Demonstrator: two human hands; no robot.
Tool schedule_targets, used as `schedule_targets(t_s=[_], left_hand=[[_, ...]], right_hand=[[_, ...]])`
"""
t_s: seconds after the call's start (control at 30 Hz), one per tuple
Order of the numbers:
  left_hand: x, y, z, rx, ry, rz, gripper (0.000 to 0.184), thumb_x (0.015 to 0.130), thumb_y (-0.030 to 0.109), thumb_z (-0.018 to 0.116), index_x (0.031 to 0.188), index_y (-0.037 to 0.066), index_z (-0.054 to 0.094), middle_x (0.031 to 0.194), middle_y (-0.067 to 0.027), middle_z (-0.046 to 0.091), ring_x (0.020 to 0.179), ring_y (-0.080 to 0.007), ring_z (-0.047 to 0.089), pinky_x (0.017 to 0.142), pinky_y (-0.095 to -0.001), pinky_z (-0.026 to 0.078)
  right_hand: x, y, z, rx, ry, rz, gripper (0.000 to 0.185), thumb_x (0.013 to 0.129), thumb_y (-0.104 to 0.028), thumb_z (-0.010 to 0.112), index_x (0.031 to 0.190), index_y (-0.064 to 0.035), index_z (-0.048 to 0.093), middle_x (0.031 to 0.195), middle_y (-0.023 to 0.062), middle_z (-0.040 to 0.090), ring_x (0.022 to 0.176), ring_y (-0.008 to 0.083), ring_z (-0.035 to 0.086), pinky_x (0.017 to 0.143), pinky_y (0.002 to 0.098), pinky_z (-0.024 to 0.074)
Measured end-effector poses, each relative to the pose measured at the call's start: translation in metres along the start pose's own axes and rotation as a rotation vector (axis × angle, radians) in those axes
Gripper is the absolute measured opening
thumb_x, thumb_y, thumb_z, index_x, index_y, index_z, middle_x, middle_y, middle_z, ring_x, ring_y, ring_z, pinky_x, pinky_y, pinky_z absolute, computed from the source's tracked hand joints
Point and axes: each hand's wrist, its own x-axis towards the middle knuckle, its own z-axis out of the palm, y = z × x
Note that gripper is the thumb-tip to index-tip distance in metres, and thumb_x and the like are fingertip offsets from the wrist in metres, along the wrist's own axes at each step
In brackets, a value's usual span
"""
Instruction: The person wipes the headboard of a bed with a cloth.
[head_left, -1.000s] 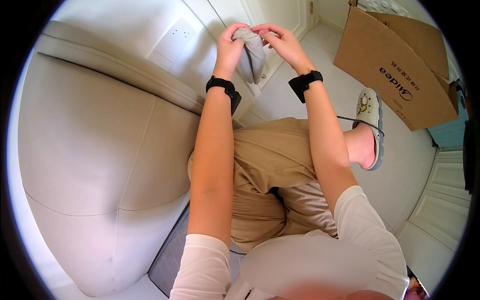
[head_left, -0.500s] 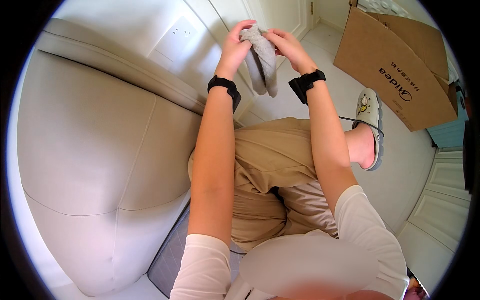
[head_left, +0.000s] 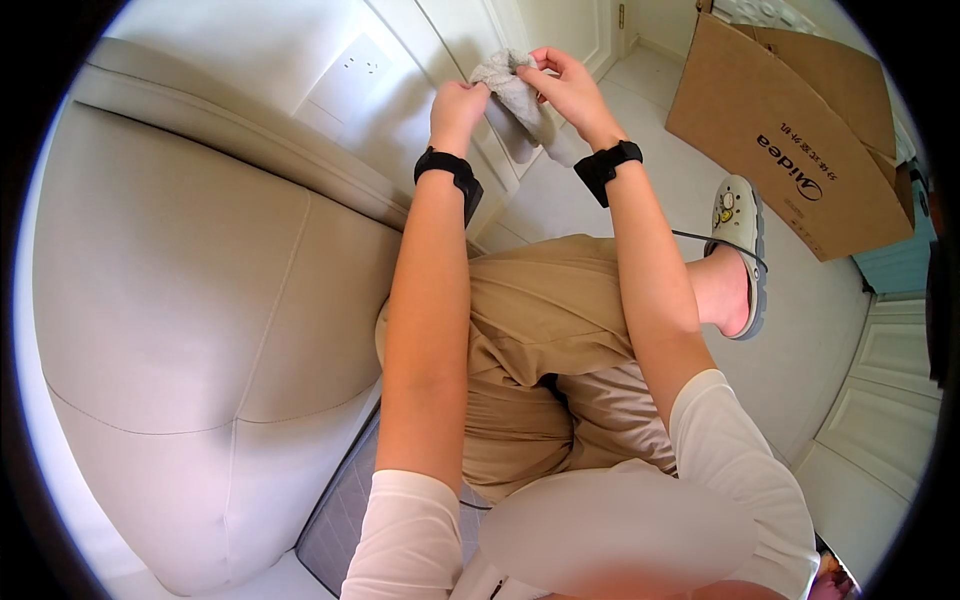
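A pair of light grey socks (head_left: 517,97) hangs between my two hands, out in front of me. The bunched, textured upper part is at the top, and two soft ends dangle below, somewhat blurred. My left hand (head_left: 460,110) is closed, pinching the left edge of the bunched part between thumb and fingers. On the other side, my right hand (head_left: 572,92) grips the upper right edge, its thumb and fingers on the fabric. Each wrist wears a black strap with a small device.
A beige padded headboard or sofa side (head_left: 200,290) fills the left. Behind the hands are a white cabinet door (head_left: 560,35) and a wall socket (head_left: 362,65). To the right are a cardboard box (head_left: 790,140) and my foot in a pale clog (head_left: 737,215), with a dark cable across it.
My left hand has shifted slightly down and left, its fingers now curled in. The socks' top has spread and tilted, and the dangling ends have swung and moved apart.
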Motion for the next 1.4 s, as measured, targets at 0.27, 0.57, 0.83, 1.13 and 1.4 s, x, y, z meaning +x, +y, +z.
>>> schedule_targets(t_s=[0.27, 0.57, 0.83, 1.13, 1.4], left_hand=[[-0.023, 0.023, -0.005, -0.517, -0.303, -0.131, 0.021, 0.093, 0.019, 0.056, 0.095, 0.004, 0.07, 0.087, -0.0048, 0.069, 0.075, -0.0168, 0.064, 0.066, -0.031, 0.046], [-0.02, 0.032, -0.006, -0.671, -0.372, -0.157, 0.042, 0.102, 0.043, 0.052, 0.123, 0.008, 0.064, 0.119, -0.004, 0.067, 0.107, -0.0178, 0.061, 0.094, -0.0337, 0.047], [-0.025, 0.031, -0.004, -0.65, -0.381, -0.035, 0.047, 0.099, 0.044, 0.062, 0.128, 0.008, 0.063, 0.119, -0.0042, 0.067, 0.112, -0.0186, 0.061, 0.101, -0.0359, 0.046], [-0.024, 0.034, -0.004, -0.791, -0.339, -0.063, 0.04, 0.096, 0.036, 0.066, 0.119, 0.003, 0.068, 0.112, -0.0066, 0.07, 0.103, -0.0202, 0.064, 0.094, -0.0364, 0.049], [-0.024, 0.028, -0.004, -0.749, -0.31, -0.058, 0.041, 0.095, 0.036, 0.066, 0.12, 0.003, 0.067, 0.114, -0.0074, 0.069, 0.105, -0.0193, 0.064, 0.088, -0.0339, 0.051]], right_hand=[[-0.002, -0.002, 0.001, -0.038, -0.037, 0.025, 0.027, 0.096, -0.03, 0.07, 0.105, -0.0056, 0.067, 0.092, -0.001, 0.066, 0.082, 0.0085, 0.059, 0.074, 0.0261, 0.0494], [-0.004, -0.003, 0.003, 0.028, -0.01, 0.061, 0.029, 0.097, -0.032, 0.071, 0.106, -0.0048, 0.066, 0.094, 0.0011, 0.065, 0.083, 0.0096, 0.062, 0.077, 0.0266, 0.052], [-0.006, -0.007, 0.004, -0.027, -0.059, 0.058, 0.031, 0.101, -0.037, 0.063, 0.112, -0.0086, 0.068, 0.103, -0.0001, 0.067, 0.091, 0.0122, 0.062, 0.081, 0.0283, 0.0488], [0.003, 0.049, -0.011, -0.246, -0.183, 0.066, 0.042, 0.095, -0.02, 0.055, 0.133, -0.0029, 0.06, 0.136, 0.0106, 0.063, 0.13, 0.0249, 0.055, 0.109, 0.0369, 0.0412], [-0.012, 0.062, -0.008, -0.579, -0.307, 0.235, 0.045, 0.082, -0.013, 0.057, 0.125, -0.0033, 0.068, 0.109, 0.0177, 0.075, 0.105, 0.0341, 0.07, 0.092, 0.0418, 0.053]])
